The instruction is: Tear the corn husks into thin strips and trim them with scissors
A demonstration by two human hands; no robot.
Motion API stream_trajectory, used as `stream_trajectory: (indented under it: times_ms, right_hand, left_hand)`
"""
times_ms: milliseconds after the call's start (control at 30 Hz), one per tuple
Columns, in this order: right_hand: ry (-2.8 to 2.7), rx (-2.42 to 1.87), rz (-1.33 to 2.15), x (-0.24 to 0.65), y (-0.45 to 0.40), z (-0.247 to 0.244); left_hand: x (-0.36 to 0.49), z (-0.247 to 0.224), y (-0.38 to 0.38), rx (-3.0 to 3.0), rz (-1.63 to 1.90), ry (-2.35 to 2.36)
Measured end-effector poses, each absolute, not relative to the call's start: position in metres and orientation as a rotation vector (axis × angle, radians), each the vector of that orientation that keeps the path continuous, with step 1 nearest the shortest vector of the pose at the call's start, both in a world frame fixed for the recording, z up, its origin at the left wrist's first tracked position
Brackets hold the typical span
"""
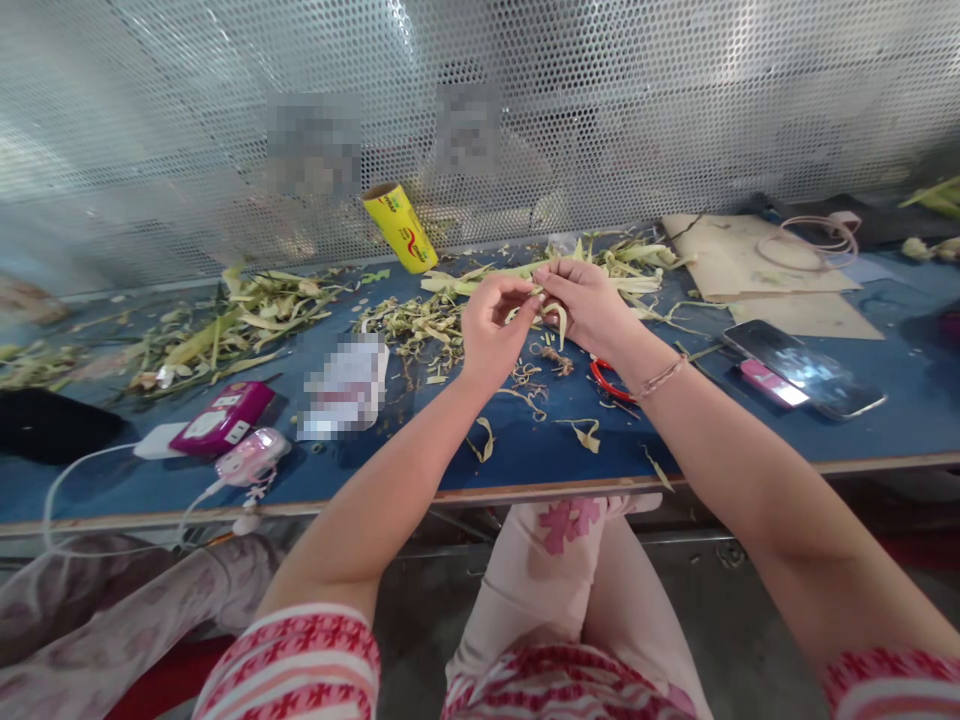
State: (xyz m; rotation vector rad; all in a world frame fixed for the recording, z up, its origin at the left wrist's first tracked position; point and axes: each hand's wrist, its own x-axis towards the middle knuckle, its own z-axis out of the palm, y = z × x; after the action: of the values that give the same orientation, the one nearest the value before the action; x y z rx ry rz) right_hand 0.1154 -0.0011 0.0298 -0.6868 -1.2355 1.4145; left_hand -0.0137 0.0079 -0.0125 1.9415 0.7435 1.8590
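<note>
Both hands meet nearer the person than the yellow tube [402, 230], and to its right. The left hand [496, 332] has thumb and fingers bent in a pinch; the right hand [589, 305] pinches opposite. Caught between the fingertips, a pale green strip [562, 326]! Its loose length curls down towards the near table edge, closer to the right hand, though the fingers hide its exact grip points.

Just below the hands, tan curled scraps [529, 378]; beside the right wrist, red handles [609, 380]. Left of the hands, on the tube's near side, a heap of small trimmings [420, 330]; farther left, longer husk-like leaves [196, 345]. Far right of the tube, a dark phone [840, 375] touches a pink device [772, 382], with brown sheets [739, 262] beyond. The tube itself tilts, open mouth up; its inside is too dark to read.
</note>
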Motion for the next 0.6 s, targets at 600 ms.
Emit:
stream_trajectory:
  times_ms: [600]
  right_hand:
    - [-1.218, -0.701, 1.328, 0.1110, 0.0025, 0.0258]
  left_hand:
    - [-0.0173, -0.0107, 0.0032, 2.049, 1.878, 0.794]
